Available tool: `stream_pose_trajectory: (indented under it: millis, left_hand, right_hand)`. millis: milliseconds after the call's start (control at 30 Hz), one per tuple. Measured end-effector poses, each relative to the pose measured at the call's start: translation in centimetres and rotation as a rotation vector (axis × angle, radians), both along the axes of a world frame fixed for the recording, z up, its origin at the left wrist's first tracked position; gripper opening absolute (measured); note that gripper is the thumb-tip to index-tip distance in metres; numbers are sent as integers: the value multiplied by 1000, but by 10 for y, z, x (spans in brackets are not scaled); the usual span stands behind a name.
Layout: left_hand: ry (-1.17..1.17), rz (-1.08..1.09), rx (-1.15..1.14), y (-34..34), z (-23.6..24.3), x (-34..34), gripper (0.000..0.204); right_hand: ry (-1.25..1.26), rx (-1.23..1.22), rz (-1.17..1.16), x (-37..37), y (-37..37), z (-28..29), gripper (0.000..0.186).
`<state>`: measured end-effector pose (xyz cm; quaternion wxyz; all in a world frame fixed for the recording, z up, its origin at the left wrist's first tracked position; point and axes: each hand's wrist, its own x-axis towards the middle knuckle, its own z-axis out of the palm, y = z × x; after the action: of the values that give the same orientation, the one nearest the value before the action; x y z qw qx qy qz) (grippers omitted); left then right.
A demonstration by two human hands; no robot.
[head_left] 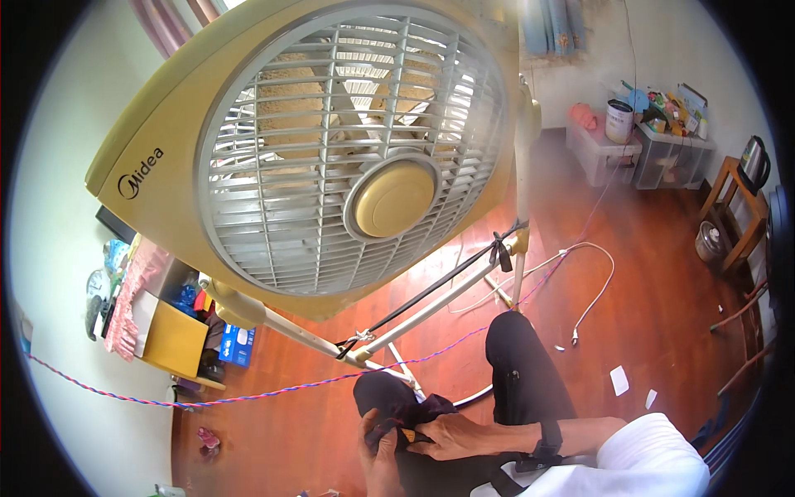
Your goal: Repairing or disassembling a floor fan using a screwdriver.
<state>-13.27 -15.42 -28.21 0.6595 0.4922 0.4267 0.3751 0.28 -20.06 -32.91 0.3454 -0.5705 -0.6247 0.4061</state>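
Observation:
Low in the view, my two hands meet over my lap at a dark purplish, cloth-like thing (432,407). My left hand (381,454) is closed on its left part, with the thumb up. My right hand (454,436) comes in from the right with bent fingers closed at its lower edge. A small yellow-orange piece (408,434) shows between the hands; what it belongs to is hidden. Just beyond my knees stands a large yellow fan (396,199) with a white grille, tilted on a tubular stand (302,333).
A red-and-blue twisted cord (273,393) stretches across from the left wall. On the wooden floor lie a white cable (611,277) and paper scraps (619,380). Clear storage boxes (600,157) stand at the far right, near a wooden stool (729,186). A yellow cabinet (175,338) is at left.

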Motion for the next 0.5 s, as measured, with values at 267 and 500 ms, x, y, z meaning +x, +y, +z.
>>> stream_pose_trajectory:
  millis: [267,500]
  left_hand:
    - [-20,163,-92,8,-32,-32,31]
    - [349,129,67,1,-14,-13,54]
  right_hand:
    - [123,234,-131,-15,4,-24,33]
    - [18,18,-178,-7,16,-34,45]
